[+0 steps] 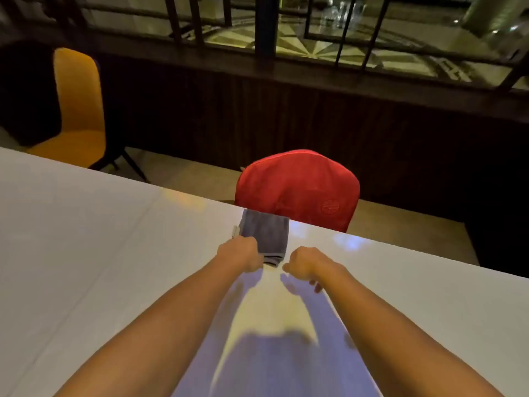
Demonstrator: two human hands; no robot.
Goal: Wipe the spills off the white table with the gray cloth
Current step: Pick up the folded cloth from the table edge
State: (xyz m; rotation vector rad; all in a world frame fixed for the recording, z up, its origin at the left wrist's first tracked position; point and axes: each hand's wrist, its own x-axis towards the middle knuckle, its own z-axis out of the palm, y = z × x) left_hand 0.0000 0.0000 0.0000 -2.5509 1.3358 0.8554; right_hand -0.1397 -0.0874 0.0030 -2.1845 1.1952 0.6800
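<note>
A folded gray cloth lies on the white table, right at its far edge. My left hand rests against the cloth's near left corner with its fingers curled onto the fabric. My right hand hovers just right of the cloth's near end, fingers bent down and holding nothing. A small white tag sticks out at the cloth's left side. No spill stands out on the glossy tabletop; only light reflections and my shadow show.
A red-covered chair stands pushed against the far table edge directly behind the cloth. An orange chair stands at the back left. A dark wooden wall and a railing run behind them.
</note>
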